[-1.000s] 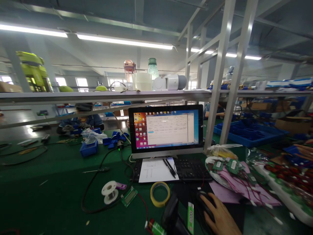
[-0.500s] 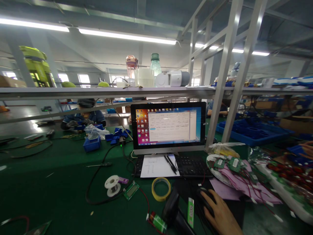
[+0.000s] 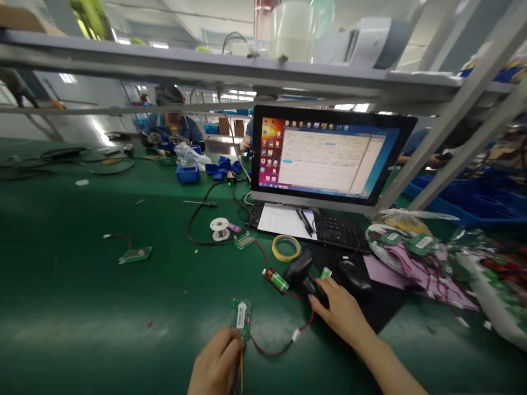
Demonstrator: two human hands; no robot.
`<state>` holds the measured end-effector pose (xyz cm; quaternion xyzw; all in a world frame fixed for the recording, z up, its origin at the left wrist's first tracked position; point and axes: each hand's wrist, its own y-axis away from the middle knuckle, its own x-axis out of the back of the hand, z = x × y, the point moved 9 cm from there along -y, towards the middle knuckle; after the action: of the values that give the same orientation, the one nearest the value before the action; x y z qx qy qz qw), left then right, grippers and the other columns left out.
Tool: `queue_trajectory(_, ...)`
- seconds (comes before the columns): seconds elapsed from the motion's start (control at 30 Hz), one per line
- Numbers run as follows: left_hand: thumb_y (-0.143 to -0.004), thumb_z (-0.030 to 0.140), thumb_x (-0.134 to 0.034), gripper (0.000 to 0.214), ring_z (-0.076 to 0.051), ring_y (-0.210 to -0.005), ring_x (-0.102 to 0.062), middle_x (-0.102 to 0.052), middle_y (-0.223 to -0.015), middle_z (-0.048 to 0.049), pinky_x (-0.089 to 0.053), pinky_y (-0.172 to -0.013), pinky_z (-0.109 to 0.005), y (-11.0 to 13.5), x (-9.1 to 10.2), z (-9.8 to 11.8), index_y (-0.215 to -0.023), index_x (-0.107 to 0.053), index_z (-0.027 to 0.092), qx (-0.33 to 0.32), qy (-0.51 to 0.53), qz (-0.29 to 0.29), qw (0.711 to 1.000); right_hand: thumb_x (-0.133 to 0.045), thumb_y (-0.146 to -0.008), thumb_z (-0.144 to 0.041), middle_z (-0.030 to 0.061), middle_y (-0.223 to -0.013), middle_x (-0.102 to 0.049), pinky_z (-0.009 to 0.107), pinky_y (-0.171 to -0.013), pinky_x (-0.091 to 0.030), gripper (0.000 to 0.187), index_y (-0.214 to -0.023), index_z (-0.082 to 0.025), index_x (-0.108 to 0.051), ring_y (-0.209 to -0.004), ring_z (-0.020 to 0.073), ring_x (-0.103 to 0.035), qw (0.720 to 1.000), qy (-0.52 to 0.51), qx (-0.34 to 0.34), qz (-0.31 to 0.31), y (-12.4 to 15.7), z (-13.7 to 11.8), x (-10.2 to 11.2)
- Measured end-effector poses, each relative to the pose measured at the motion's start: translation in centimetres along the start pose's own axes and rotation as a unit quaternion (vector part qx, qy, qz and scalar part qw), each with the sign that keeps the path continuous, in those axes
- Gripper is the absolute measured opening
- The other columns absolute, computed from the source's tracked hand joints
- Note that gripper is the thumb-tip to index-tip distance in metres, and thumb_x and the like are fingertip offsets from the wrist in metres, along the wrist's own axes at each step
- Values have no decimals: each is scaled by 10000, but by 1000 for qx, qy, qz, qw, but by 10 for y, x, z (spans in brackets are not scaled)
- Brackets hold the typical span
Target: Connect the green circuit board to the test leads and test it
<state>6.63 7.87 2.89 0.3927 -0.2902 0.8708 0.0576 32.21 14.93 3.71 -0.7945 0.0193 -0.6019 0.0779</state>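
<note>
A small green circuit board (image 3: 241,318) is pinched at its near end by the left hand (image 3: 216,365), the grip clenched on it just above the green tabletop (image 3: 82,285). Red wires (image 3: 284,343) run from the board toward the right hand (image 3: 340,310), whose grip is wrapped around the handle of a black scanner (image 3: 302,271). A black mouse (image 3: 354,274) lies just beside that hand, under the monitor (image 3: 325,156).

Electronics assembly workshop: circuit boards (image 3: 241,317), green workbench (image 3: 82,285).
</note>
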Motion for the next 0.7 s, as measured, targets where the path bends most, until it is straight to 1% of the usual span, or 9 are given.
queue_trajectory(0.07,-847,116,-399,177,-94,-686,-562,-589,-781,-19,-453,-616,-175,-1,-1,0,-788,-548,191,0,-20,-2,1000,-513,-760,-395,115,-1037,-596,336,-789,-462,454,-1130,-133,-517,-904,235,-593,999,-6,-28,-42,-6,-10,-9)
queue_trajectory(0.17,-836,88,-411,162,-103,-692,-544,-579,-784,-21,-445,-624,-195,-4,1,2,-784,-534,181,15,-32,-3,999,-585,-673,-317,122,-960,-628,343,-717,-468,525,-1153,-123,-498,-833,255,-612,997,-3,-49,-64,-19,-11,-9)
queue_trajectory(0.23,-837,93,-418,156,-105,-688,-533,-574,-773,-19,-440,-620,-199,-6,3,5,-781,-536,178,19,-30,1,999,-578,-648,-276,124,-901,-641,345,-692,-464,524,-1139,-110,-504,-788,256,-618,996,-2,-60,-73,-29,-8,0)
queue_trajectory(0.33,-839,103,-427,149,-106,-671,-517,-570,-746,-18,-431,-605,-201,-8,6,8,-775,-543,171,18,-31,8,999,-547,-645,-247,105,-935,-629,315,-712,-454,518,-1142,-116,-481,-801,222,-606,996,-30,-46,-65,-37,-16,29)
queue_trajectory(0.4,-836,107,-438,137,-109,-668,-509,-574,-741,-18,-427,-600,-207,-7,7,8,-776,-546,167,16,-35,9,999,-523,-645,-222,59,-886,-621,269,-662,-447,440,-1075,-133,-498,-745,179,-584,994,-77,0,-77,-35,-38,49)
queue_trajectory(0.43,-834,110,-444,132,-111,-669,-506,-576,-742,-17,-425,-601,-211,-7,7,8,-776,-548,166,17,-36,8,999,-507,-647,-205,32,-821,-611,243,-613,-435,359,-1000,-140,-519,-691,154,-562,989,-103,36,-102,-30,-53,56)
queue_trajectory(0.53,-831,118,-454,117,-119,-674,-498,-581,-746,-15,-420,-597,-223,-6,6,9,-788,-551,167,22,-38,-1,999,-453,-628,-123,-27,-654,-538,185,-498,-368,138,-743,-166,-517,-565,93,-473,944,-168,154,-238,-4,-107,60)
queue_trajectory(0.6,-834,114,-443,133,-121,-671,-489,-578,-741,-15,-412,-587,-227,-5,5,9,-771,-548,165,29,-42,-10,999,-440,-577,-73,-35,-645,-529,170,-495,-355,156,-687,-170,-496,-561,80,-457,910,-188,197,-314,15,-132,56)
queue_trajectory(0.7,-845,121,-423,170,-122,-670,-477,-573,-738,-16,-406,-585,-230,-6,4,8,-732,-544,162,35,-43,-19,998,-448,-537,-58,-25,-664,-547,176,-531,-367,198,-692,-171,-495,-589,91,-477,892,-179,210,-358,28,-144,49)
